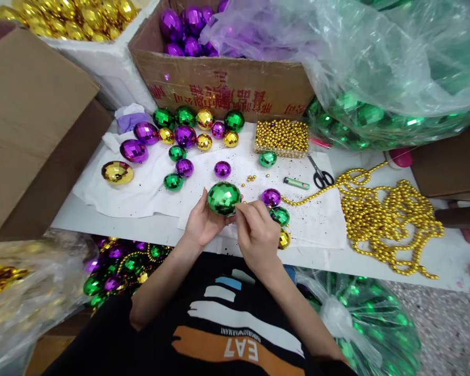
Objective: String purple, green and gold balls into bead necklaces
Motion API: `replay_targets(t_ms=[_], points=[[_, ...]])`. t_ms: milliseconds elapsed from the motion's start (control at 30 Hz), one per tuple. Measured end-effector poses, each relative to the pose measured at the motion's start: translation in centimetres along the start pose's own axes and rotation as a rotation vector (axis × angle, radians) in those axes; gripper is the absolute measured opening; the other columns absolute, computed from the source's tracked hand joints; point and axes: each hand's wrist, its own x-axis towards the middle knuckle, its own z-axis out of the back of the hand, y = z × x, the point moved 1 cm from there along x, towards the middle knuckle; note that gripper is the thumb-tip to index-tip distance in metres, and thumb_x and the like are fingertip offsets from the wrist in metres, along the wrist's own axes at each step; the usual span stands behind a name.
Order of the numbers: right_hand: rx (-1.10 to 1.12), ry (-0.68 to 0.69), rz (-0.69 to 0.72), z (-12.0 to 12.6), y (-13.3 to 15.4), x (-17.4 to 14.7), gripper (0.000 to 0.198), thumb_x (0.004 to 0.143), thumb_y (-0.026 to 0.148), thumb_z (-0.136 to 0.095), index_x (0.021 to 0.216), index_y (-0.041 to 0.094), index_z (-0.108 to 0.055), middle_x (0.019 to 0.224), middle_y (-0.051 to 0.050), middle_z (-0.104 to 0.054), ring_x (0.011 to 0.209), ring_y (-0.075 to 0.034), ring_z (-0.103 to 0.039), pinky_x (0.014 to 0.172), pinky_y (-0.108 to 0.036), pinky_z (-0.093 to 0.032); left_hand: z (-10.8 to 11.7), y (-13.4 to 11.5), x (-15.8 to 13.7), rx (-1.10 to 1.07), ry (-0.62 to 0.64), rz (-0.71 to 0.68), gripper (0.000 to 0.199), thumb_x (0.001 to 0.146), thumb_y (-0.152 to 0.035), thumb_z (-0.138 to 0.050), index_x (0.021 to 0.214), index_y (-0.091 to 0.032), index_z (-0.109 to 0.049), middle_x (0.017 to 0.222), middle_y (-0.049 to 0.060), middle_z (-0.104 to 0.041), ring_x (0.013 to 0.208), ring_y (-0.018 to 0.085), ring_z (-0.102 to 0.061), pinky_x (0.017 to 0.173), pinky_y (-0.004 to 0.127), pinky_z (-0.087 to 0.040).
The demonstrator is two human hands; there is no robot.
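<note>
A large shiny green faceted ball [224, 198] rests in my left hand [207, 219], whose fingers curl around its left side and underside. My right hand [256, 230] is closed in a pinch at the ball's right end; what lies between its fingertips is too small to make out. Just right of that hand are a small purple ball [271, 197], a green ball [280, 215] and a gold ball [284, 239]. A gold bead string [309, 200] runs from beside the purple ball to a bead heap [387, 219]. Several loose gold beads [251, 178] lie beyond my hands.
Behind stand a cardboard box [219, 83] of purple balls and a clear tray [281, 138] of gold beads. Black-handled scissors [321, 176] and a green lighter-like tube [296, 183] lie on white cloth [149, 201]. A bag of green balls [376, 117] stands back right; an open carton [35, 120] is left.
</note>
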Motion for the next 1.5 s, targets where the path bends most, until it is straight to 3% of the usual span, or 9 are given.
replay_targets(t_ms=[100, 300, 467, 567, 733, 900, 1000, 1367, 1500], points=[[0.152, 0.012, -0.075, 1.5, -0.7, -0.4, 0.015, 0.095, 0.012, -0.054, 0.096, 0.017, -0.068, 0.083, -0.004, -0.065, 0.077, -0.012, -0.063, 0.064, -0.023, -0.048, -0.6, -0.6, -1.2, 0.156, -0.072, -0.212, 0.030, 0.099, -0.032, -0.050, 0.107, -0.016, -0.074, 0.108, 0.008, -0.076, 0.109, 0.023, -0.068, 0.090, 0.032, -0.056], [0.083, 0.155, -0.130, 2.8, -3.0, 0.9, 0.016, 0.097, 0.020, -0.055, 0.100, 0.018, -0.070, 0.091, -0.005, -0.071, 0.085, -0.017, -0.064, 0.075, -0.032, -0.051, -3.2, -2.8, -2.1, 0.318, 0.076, -0.511, 0.027, 0.096, -0.015, -0.052, 0.101, -0.014, -0.079, 0.119, 0.009, -0.074, 0.127, 0.025, -0.061, 0.102, 0.031, -0.051], [0.208, 0.140, -0.052, 3.9, -1.5, 4.1, 0.026, 0.096, 0.025, -0.059, 0.120, 0.022, -0.066, 0.114, -0.007, -0.072, 0.104, -0.019, -0.063, 0.088, -0.035, -0.051, -7.4, -3.2, -2.7, 0.125, 0.106, -0.421, 0.034, 0.101, -0.023, -0.045, 0.114, -0.026, -0.076, 0.129, 0.003, -0.070, 0.141, 0.030, -0.049, 0.104, 0.044, -0.052], [0.445, 0.286, -0.146, 3.5, -1.2, 4.5, 0.016, 0.096, 0.024, -0.057, 0.101, 0.019, -0.071, 0.089, -0.003, -0.072, 0.082, -0.015, -0.066, 0.073, -0.028, -0.052, -9.0, -3.3, -2.6, 0.201, 0.188, -0.452, 0.029, 0.100, -0.033, -0.051, 0.111, -0.025, -0.077, 0.129, 0.003, -0.069, 0.139, 0.032, -0.051, 0.103, 0.046, -0.052], [0.630, 0.043, -0.557, 3.5, -4.0, 2.9, 0.015, 0.089, 0.031, -0.066, 0.085, 0.019, -0.072, 0.059, 0.004, -0.058, 0.052, -0.009, -0.051, 0.052, -0.022, -0.042, -6.0, -3.2, 2.2, 0.794, 0.432, -0.544, 0.031, 0.091, -0.039, -0.065, 0.115, -0.021, -0.074, 0.125, 0.008, -0.071, 0.111, 0.024, -0.067, 0.096, 0.038, -0.054], [0.553, -0.129, -0.567, 4.4, -4.8, 2.5, 0.013, 0.083, 0.033, -0.073, 0.085, 0.021, -0.076, 0.076, 0.000, -0.069, 0.066, -0.011, -0.059, 0.059, -0.023, -0.047, -1.0, -0.6, 8.8, 1.592, 0.176, -0.652, 0.022, 0.089, -0.011, -0.057, 0.101, -0.016, -0.075, 0.103, 0.010, -0.069, 0.099, 0.022, -0.063, 0.091, 0.037, -0.049], [0.499, -0.132, -0.532, 4.9, -4.3, 2.6, 0.013, 0.084, 0.033, -0.072, 0.087, 0.021, -0.076, 0.080, -0.001, -0.071, 0.072, -0.013, -0.062, 0.065, -0.024, -0.050, -0.2, 0.7, 10.2, 1.834, 0.117, -0.666, 0.021, 0.091, -0.010, -0.055, 0.096, -0.017, -0.074, 0.098, 0.010, -0.065, 0.100, 0.024, -0.059, 0.090, 0.039, -0.046], [0.493, -0.054, -0.560, 4.4, -4.8, 1.6, 0.015, 0.086, 0.034, -0.070, 0.089, 0.020, -0.076, 0.083, -0.002, -0.072, 0.074, -0.014, -0.063, 0.066, -0.024, -0.050, 0.0, 0.6, 9.1, 1.549, 0.087, -0.632, 0.011, 0.088, -0.011, -0.057, 0.089, -0.017, -0.066, 0.088, 0.005, -0.061, 0.084, 0.018, -0.057, 0.078, 0.032, -0.046], [0.451, 0.035, -0.522, 5.2, -4.8, 1.1, 0.014, 0.087, 0.032, -0.069, 0.088, 0.021, -0.077, 0.083, -0.002, -0.074, 0.073, -0.014, -0.065, 0.066, -0.025, -0.051, -0.4, -0.3, 6.8, 0.852, 0.164, -0.361, 0.017, 0.089, -0.027, -0.064, 0.100, -0.015, -0.069, 0.083, 0.002, -0.062, 0.068, 0.010, -0.056, 0.063, 0.022, -0.046]])
